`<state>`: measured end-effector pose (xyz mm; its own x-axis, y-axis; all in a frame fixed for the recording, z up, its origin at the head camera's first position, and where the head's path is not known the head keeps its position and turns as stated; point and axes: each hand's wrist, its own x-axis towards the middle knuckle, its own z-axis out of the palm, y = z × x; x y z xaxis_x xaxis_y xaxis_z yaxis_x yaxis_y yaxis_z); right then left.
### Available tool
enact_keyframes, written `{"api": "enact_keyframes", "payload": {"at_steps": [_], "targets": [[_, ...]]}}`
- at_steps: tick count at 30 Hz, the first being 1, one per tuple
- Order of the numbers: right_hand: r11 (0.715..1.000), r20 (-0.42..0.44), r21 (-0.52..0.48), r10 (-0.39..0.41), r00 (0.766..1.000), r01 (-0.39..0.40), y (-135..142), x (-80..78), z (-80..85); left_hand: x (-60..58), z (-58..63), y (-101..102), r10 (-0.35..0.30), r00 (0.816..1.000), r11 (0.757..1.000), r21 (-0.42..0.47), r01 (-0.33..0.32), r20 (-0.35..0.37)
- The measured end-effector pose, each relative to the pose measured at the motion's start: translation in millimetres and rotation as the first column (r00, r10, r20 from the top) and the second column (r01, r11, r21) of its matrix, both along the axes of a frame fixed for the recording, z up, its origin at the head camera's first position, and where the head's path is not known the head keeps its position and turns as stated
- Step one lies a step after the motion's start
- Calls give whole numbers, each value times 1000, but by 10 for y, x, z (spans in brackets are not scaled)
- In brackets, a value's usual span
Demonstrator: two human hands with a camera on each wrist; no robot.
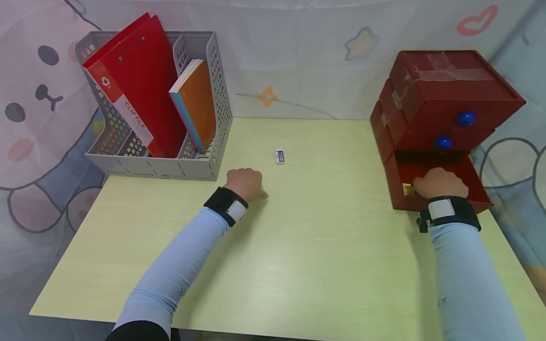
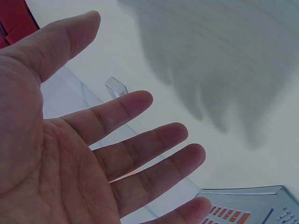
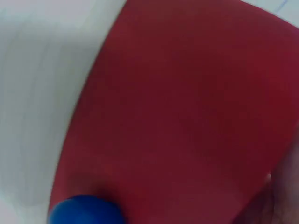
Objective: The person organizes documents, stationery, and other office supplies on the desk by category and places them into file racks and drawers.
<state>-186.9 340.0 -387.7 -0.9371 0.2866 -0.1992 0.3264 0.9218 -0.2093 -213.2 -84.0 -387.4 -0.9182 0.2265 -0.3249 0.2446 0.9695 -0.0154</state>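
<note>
My left hand (image 1: 245, 184) hovers over the table, left of the middle; in the left wrist view its palm shows, fingers loosely spread and holding nothing. Beyond it lies a small white eraser (image 1: 279, 157) with a dark label. My right hand (image 1: 442, 183) reaches into the pulled-out bottom drawer (image 1: 479, 196) of a dark red drawer box (image 1: 465, 90). Its fingers are hidden, so what they hold or touch cannot be seen. Beside it, at the drawer's left side, is a small yellowish item (image 1: 407, 189). The right wrist view shows the red drawer front (image 3: 173, 116) with its blue knob (image 3: 86, 211).
A grey perforated file basket (image 1: 187, 168) stands at the back left, holding a red clip file (image 1: 149, 90) and books (image 1: 202, 102) with orange and blue covers. Blue knobs (image 1: 466, 118) stick out from the upper drawers. A printed cloth (image 1: 298, 57) hangs behind the table (image 1: 324, 246).
</note>
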Motion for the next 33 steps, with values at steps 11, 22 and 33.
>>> {"api": "enact_keyframes", "payload": {"at_steps": [11, 22, 33], "targets": [[999, -102, 12, 54, 993, -53, -237, 35, 241, -52, -2, 86, -4, 1000, 1000, 6, 4, -8], [981, -131, 2, 191, 973, -193, -868, 36, 265, -115, -69, 7, 5, 999, 1000, 4, -5, -45], [964, -71, 9, 265, 962, -265, -1247, 106, 14, -207, -145, -50, 26, 992, 1000, 15, -25, -121]]}}
